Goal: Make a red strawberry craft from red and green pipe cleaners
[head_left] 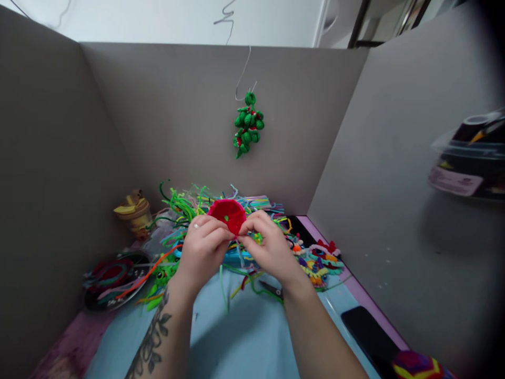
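Note:
A red, round, cupped piece (232, 215) with a pinkish rim and a small green spot inside is held up over the table. My left hand (205, 247) has its fingers closed on the near-left edge. From the other side, my right hand (266, 245) pinches the near-right edge, its thumb and forefinger almost meeting the left fingertips. What lies right between the fingertips is too small to make out. Behind and below the hands spreads a pile of colourful pipe cleaners (185, 202). Dark-handled scissors (271, 288) lie under my right wrist, partly hidden.
At left stand a dark round tray (94, 302) with pipe cleaners and a tan pot (136, 213). Colourful fuzzy figures (321, 263) and a black phone (371, 337) lie at right. A green bunch (248, 123) hangs on the grey back panel (169, 116); a pouch (469, 158) hangs right.

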`<action>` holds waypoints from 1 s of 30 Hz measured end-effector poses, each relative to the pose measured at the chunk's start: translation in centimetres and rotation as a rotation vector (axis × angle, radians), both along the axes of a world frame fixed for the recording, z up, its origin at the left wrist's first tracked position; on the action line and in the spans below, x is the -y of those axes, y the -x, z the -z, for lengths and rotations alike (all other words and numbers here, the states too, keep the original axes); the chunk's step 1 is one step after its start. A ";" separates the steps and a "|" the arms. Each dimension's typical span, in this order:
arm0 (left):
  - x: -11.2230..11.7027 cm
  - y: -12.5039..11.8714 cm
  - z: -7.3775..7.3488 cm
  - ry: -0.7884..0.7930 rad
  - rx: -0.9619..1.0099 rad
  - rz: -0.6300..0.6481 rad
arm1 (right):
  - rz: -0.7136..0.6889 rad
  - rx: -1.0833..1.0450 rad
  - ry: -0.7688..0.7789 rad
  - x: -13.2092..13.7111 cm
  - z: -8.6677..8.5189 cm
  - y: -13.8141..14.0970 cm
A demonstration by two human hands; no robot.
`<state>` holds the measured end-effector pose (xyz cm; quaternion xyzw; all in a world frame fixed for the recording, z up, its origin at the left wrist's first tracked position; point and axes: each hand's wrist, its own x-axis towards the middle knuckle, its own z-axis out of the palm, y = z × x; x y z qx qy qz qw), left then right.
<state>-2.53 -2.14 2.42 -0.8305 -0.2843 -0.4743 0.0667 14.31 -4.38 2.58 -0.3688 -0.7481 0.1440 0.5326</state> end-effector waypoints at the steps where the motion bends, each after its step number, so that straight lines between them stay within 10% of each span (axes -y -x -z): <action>1: 0.0 0.0 0.0 0.073 0.042 0.032 | -0.001 -0.015 -0.008 -0.1 0.1 0.0; 12: -0.3 0.9 0.0 0.981 0.503 0.460 | -0.047 -0.233 -0.090 -1.7 2.1 0.4; 30: -0.8 0.0 1.0 1.029 0.716 0.596 | -0.027 -0.313 0.082 -1.7 2.6 1.2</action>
